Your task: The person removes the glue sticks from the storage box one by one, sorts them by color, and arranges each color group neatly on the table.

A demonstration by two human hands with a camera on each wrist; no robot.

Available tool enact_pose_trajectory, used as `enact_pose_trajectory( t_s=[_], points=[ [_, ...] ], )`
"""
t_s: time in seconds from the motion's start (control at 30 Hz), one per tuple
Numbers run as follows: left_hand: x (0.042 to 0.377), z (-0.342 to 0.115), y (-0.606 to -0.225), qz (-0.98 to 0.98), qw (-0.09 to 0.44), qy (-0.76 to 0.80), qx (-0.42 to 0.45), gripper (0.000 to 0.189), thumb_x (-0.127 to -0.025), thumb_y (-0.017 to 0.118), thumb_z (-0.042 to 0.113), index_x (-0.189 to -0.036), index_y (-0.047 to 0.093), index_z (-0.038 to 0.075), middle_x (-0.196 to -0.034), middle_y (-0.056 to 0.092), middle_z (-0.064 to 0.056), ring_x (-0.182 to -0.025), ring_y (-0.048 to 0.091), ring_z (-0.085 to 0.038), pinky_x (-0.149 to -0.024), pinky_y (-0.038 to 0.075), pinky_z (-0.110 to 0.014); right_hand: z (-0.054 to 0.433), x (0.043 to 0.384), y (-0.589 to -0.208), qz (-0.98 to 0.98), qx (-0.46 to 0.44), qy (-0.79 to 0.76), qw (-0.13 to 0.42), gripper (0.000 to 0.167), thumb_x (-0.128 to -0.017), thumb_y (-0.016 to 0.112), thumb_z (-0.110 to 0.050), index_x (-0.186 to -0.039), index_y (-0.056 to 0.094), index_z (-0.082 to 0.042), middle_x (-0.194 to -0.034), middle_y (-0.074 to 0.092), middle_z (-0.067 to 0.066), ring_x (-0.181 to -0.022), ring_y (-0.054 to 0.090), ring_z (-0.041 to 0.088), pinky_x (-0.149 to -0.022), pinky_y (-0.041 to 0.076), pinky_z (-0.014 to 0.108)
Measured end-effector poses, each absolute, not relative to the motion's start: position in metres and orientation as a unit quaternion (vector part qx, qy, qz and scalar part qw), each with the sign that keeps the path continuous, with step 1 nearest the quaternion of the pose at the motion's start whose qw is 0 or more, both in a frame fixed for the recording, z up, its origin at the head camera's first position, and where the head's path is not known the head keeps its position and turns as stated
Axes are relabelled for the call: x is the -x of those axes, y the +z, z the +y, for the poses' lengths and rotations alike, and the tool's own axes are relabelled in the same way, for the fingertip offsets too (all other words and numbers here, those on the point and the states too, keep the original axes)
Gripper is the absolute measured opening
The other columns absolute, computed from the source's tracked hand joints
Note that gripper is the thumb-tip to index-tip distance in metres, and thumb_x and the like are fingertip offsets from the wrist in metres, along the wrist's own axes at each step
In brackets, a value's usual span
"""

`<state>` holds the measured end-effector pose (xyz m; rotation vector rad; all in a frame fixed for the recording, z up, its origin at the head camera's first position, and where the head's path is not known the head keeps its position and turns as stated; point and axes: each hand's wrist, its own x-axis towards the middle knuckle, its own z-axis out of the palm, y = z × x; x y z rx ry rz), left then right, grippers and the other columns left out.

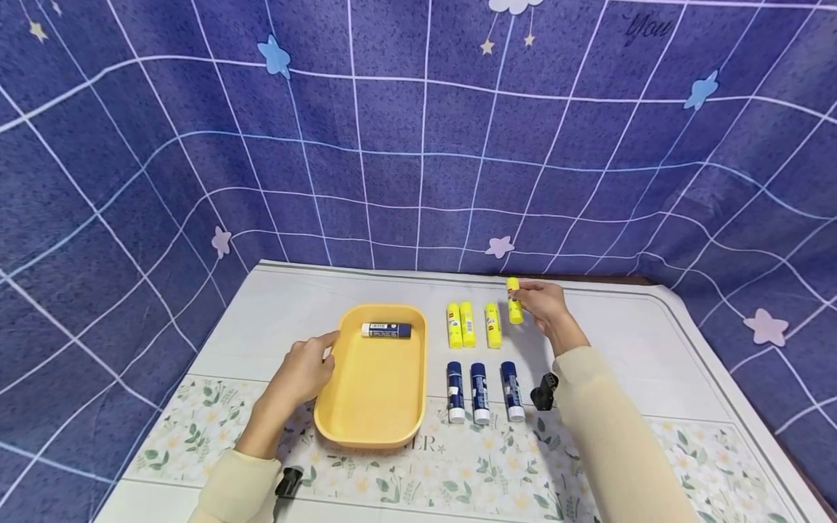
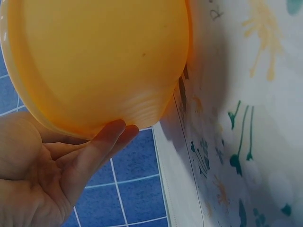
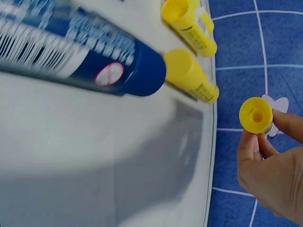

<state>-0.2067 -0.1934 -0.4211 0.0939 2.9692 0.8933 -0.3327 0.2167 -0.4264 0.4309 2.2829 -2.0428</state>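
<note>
My right hand (image 1: 544, 303) pinches a yellow glue stick (image 1: 514, 299) at the back right, its round yellow end (image 3: 255, 116) facing the right wrist camera. To its left, three more yellow glue sticks (image 1: 493, 325) form a row. Nearer to me is a row of three blue glue sticks with white ends (image 1: 480, 394). At the left, my left hand (image 1: 302, 370) holds the edge of a yellow tray (image 1: 369, 407), fingers (image 2: 111, 135) against its outer wall. A blue glue stick with a white end (image 1: 386, 330) lies crosswise inside the tray, near its far end.
A white cloth with a floral band (image 1: 366, 483) covers the table. Behind it and at the sides hangs a blue gridded curtain with stars (image 1: 418, 174). Small black devices sit at both wrists, one by the right sleeve (image 1: 544, 392).
</note>
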Motion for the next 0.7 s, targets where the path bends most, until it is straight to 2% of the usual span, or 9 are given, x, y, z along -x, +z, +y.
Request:
enact_pose_trajectory(
  t_s=[0.13, 0.33, 0.57, 0.63, 0.7],
  points=[
    [0.206, -0.193, -0.420, 0.957, 0.021, 0.289, -0.032, 0.052, -0.101, 0.053, 0.002, -0.152, 0.046, -0.004, -0.121, 0.070, -0.030, -0.048, 0.054, -0.013, -0.047, 0.046, -0.024, 0.221, 0.331, -0.430, 0.747, -0.147, -0.648, 0.026, 0.045, -0.097, 0.065, -0.005, -0.138, 0.056, 0.012, -0.116, 0.064, 0.013, -0.082, 0.060, 0.004, -0.082, 0.052, 0.019],
    [0.206, -0.193, -0.420, 0.956, 0.019, 0.290, -0.034, 0.052, -0.101, 0.052, 0.003, -0.152, 0.046, -0.004, -0.127, 0.068, -0.030, -0.047, 0.051, -0.013, -0.048, 0.046, -0.025, 0.225, 0.329, -0.435, 0.760, -0.161, -0.629, 0.022, 0.048, -0.097, 0.066, -0.007, -0.141, 0.056, 0.009, -0.139, 0.058, 0.022, -0.093, 0.058, 0.008, -0.087, 0.051, 0.021],
    [0.207, -0.194, -0.421, 0.956, 0.019, 0.291, -0.034, 0.052, -0.101, 0.052, 0.002, -0.152, 0.045, -0.004, -0.132, 0.066, -0.030, -0.047, 0.051, -0.013, -0.049, 0.046, -0.026, 0.231, 0.325, -0.444, 0.771, -0.192, -0.606, 0.046, 0.051, -0.097, 0.067, -0.012, -0.143, 0.054, 0.007, -0.151, 0.049, 0.024, -0.114, 0.055, 0.021, -0.108, 0.046, 0.038],
    [0.208, -0.195, -0.422, 0.956, 0.018, 0.290, -0.034, 0.052, -0.101, 0.052, 0.002, -0.152, 0.046, -0.004, -0.131, 0.066, -0.031, -0.047, 0.052, -0.013, -0.049, 0.046, -0.026, 0.231, 0.325, -0.447, 0.775, -0.193, -0.599, 0.047, 0.050, -0.098, 0.067, -0.012, -0.142, 0.054, 0.007, -0.150, 0.049, 0.025, -0.112, 0.055, 0.020, -0.106, 0.047, 0.037],
    [0.208, -0.195, -0.423, 0.956, 0.016, 0.290, -0.034, 0.052, -0.101, 0.052, 0.002, -0.152, 0.046, -0.005, -0.132, 0.065, -0.031, -0.047, 0.052, -0.013, -0.049, 0.046, -0.026, 0.231, 0.325, -0.451, 0.784, -0.189, -0.590, 0.041, 0.049, -0.096, 0.068, -0.010, -0.140, 0.056, 0.009, -0.146, 0.052, 0.025, -0.104, 0.056, 0.018, -0.098, 0.051, 0.033]
  ],
)
